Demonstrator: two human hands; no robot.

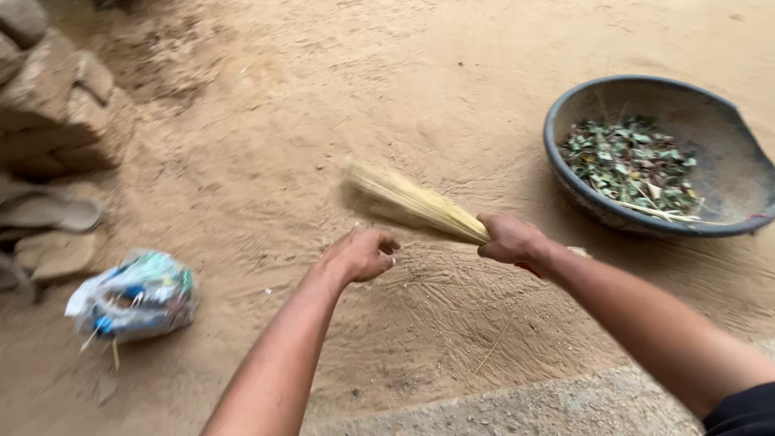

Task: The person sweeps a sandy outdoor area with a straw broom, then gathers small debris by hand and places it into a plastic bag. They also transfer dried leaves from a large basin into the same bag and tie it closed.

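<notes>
Right hand (510, 240) is clamped tight round the bound end of a straw broom (416, 203), fingers fully closed on it, and the bristles fan out up and to the left, blurred at the tips, low over the sandy ground (339, 97). The broom sits mid-scene, its long axis running from the grip at near right to the bristle end at far left, pointing away from the person toward the stones. Left hand (361, 254) hangs just beside the broom, loosely curled into a soft fist, nothing in it as far as I can see, and not touching the straw. Over on the far right sits a dark round basin (726, 173) with a heap of green leaves (630, 165) and stalks in it, well apart from the bristles. Near left, a knotted plastic bag (133, 295) stuffed with coloured scraps lies on the sand; above it a pile of rough stones (56, 105) and what looks like a sandal (56, 211). Risks, as I judge them: a hard flick could throw sand and dust, or scatter grit toward the bag; a wide backswing to the right might clip the basin rim and spill leaves; loose straws may shed, one already lies on the ground near the step.
</notes>
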